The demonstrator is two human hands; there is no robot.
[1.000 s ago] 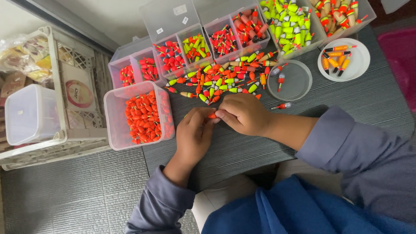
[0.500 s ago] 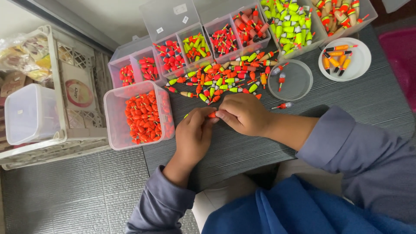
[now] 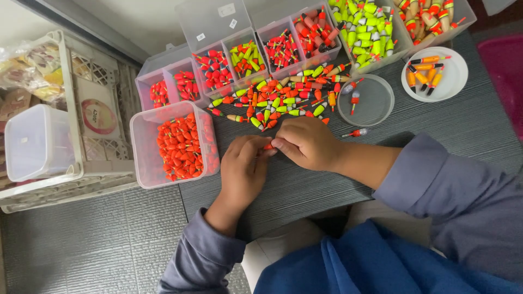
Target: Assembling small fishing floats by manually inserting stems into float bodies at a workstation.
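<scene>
My left hand (image 3: pixel 242 169) and my right hand (image 3: pixel 306 142) meet over a dark grey table (image 3: pixel 457 120), both pinching one small orange float (image 3: pixel 268 146) between their fingertips. Just beyond the hands lies a loose pile of floats (image 3: pixel 283 98) in orange, yellow-green and red. To the left of my left hand stands a clear tub of orange floats (image 3: pixel 182 144). A single float (image 3: pixel 355 132) lies on the table to the right of my right hand.
Clear compartment boxes (image 3: pixel 283 41) of sorted floats line the far edge. A clear round lid (image 3: pixel 366 100) and a white round dish (image 3: pixel 436 73) with several floats sit at the right. A white crate (image 3: pixel 81 109) with a clear container (image 3: pixel 38 142) stands at the left.
The hands stay together at the same spot over the table; only the fingers shift slightly around the small orange float.
</scene>
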